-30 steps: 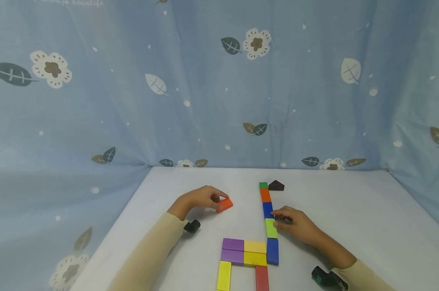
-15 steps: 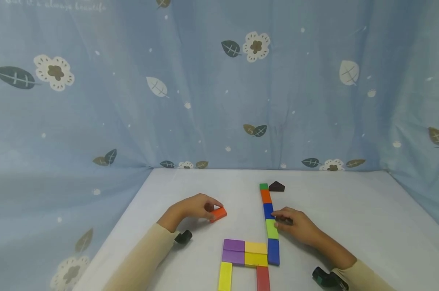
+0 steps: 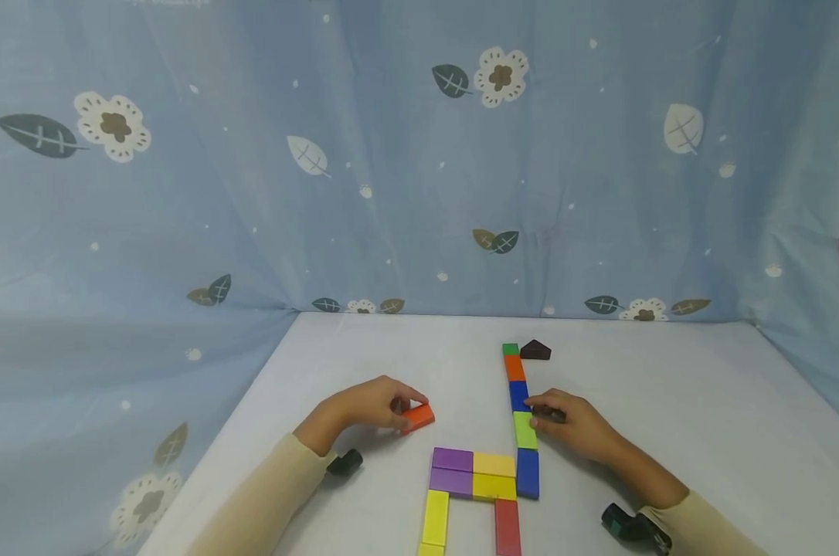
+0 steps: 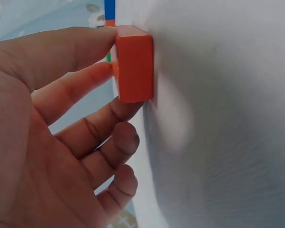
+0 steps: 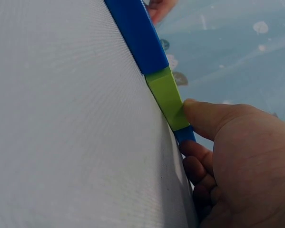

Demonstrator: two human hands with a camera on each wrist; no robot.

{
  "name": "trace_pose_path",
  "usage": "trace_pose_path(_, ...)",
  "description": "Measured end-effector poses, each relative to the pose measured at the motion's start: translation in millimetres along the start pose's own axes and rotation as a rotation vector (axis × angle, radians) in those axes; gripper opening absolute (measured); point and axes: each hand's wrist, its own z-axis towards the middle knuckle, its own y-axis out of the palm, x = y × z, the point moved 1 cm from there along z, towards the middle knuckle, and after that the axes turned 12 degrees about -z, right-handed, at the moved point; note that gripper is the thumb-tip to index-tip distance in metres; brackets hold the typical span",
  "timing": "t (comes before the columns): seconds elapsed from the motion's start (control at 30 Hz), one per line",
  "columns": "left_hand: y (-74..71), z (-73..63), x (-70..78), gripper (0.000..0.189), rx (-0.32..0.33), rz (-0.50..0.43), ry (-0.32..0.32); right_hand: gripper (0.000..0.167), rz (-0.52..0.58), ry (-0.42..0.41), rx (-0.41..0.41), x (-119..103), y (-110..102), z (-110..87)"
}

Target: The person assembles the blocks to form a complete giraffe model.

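My left hand (image 3: 372,403) pinches an orange block (image 3: 418,418) between thumb and fingers, low over the table left of the block column; the left wrist view shows this orange block (image 4: 135,69) end-on. My right hand (image 3: 574,421) lies at the column's right side. Its thumb touches the lime green block (image 5: 168,97), and its bent fingertips sit by the blue block (image 3: 520,396) beyond. A second orange block (image 3: 514,368) and a small green block (image 3: 510,349) continue the column away from me. Another blue block (image 3: 528,473) forms its near end.
Purple blocks (image 3: 451,483) and yellow blocks (image 3: 494,487) lie joined left of the column's near end. An upright yellow block (image 3: 435,517) and a red block (image 3: 507,527) extend toward me below them. A dark brown triangular block (image 3: 535,350) lies beside the far end. Blue curtain (image 3: 405,154) surrounds the table.
My left hand has drawn the pinched orange block toward me and slightly left, away from the column. My right hand stays by the column. The head view has shifted a little.
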Motion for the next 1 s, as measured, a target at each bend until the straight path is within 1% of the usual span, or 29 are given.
trace_pose_path(0.17,5.7,-6.4,2.2,0.044,-0.005,0.019,0.023,0.033,0.01,0.009,-0.008,1,1,-1.0)
trace_pose_path(0.3,9.6,-11.7,3.2,0.045,-0.017,0.027,0.026,0.033,0.007,0.014,-0.009,1,2,-0.9)
trace_pose_path(0.4,11.3,-15.5,3.7,0.046,-0.03,0.039,0.029,0.033,0.002,0.01,-0.006,1,2,-0.7)
trace_pose_path(0.53,11.4,-18.6,4.7,0.046,-0.045,0.044,0.049,0.033,-0.003,0.013,-0.003,-2,-1,-0.9)
trace_pose_path(0.8,13.3,-22.0,4.1,0.046,-0.09,-0.003,0.098,0.034,0.004,0.028,-0.011,-2,0,0.7)
trace_pose_path(1.0,14.8,-21.2,-0.1,0.046,-0.112,-0.059,0.099,0.034,0.006,0.03,-0.012,-3,-1,-0.3)
